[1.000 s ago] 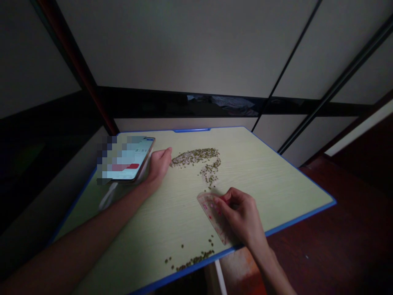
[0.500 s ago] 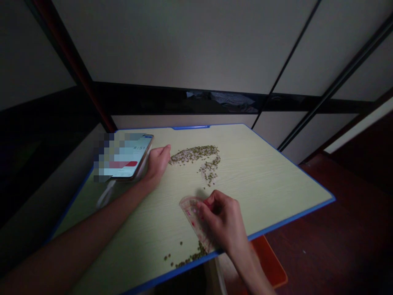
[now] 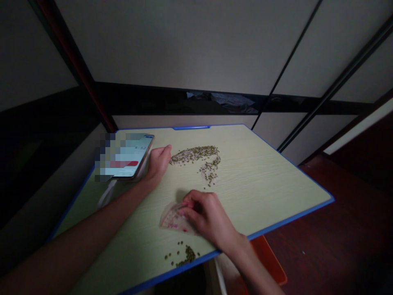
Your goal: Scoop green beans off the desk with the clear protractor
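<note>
A pale green table with a blue rim carries a curved heap of small green beans near its far middle. A smaller cluster of beans lies at the near edge. My right hand pinches a clear pinkish plastic protractor flat on the table, just above the near cluster. My left hand rests on its side with curled fingers, between the phone and the left tip of the heap, holding nothing.
The phone with a lit screen lies at the table's far left, a white cable trailing from it. An orange container sits on the floor below the near edge. Wall panels with dark rails rise behind the table.
My right hand has swept the protractor leftward and turned it flatter, gathering the near beans into a tighter cluster. My left hand has stayed put.
</note>
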Action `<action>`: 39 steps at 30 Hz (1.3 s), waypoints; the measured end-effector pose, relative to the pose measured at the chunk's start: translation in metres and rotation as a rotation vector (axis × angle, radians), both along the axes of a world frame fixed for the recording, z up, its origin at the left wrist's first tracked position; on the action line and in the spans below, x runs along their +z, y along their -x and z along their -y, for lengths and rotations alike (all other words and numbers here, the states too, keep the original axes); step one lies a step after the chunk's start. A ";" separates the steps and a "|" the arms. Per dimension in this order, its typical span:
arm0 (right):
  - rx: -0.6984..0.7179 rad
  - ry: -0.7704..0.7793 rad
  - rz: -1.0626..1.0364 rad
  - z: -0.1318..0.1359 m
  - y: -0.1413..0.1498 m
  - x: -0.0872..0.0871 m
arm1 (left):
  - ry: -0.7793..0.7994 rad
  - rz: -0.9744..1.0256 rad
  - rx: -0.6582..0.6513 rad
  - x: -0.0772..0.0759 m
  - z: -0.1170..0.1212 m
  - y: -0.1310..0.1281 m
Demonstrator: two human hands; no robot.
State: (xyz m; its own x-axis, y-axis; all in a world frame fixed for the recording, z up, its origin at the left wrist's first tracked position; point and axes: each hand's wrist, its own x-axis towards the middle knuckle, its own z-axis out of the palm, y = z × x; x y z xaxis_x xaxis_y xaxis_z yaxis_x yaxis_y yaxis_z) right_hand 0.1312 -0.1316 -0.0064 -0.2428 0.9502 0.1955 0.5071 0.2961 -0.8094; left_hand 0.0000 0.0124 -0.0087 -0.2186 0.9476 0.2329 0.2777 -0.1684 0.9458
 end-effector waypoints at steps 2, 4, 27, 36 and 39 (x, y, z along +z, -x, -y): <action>0.106 -0.033 0.021 -0.003 -0.001 0.003 | 0.001 -0.001 -0.001 0.000 0.000 0.000; 0.186 -0.054 0.032 -0.003 -0.001 0.004 | 0.002 -0.005 -0.001 0.001 0.001 0.000; 0.245 -0.035 0.017 0.015 -0.001 0.003 | -0.004 -0.003 0.004 0.000 0.002 0.000; 0.269 0.013 -0.045 0.014 -0.001 0.003 | -0.006 -0.008 0.001 -0.002 -0.001 0.001; 0.238 0.017 -0.036 0.018 0.000 0.001 | -0.007 -0.008 0.000 -0.003 -0.001 0.001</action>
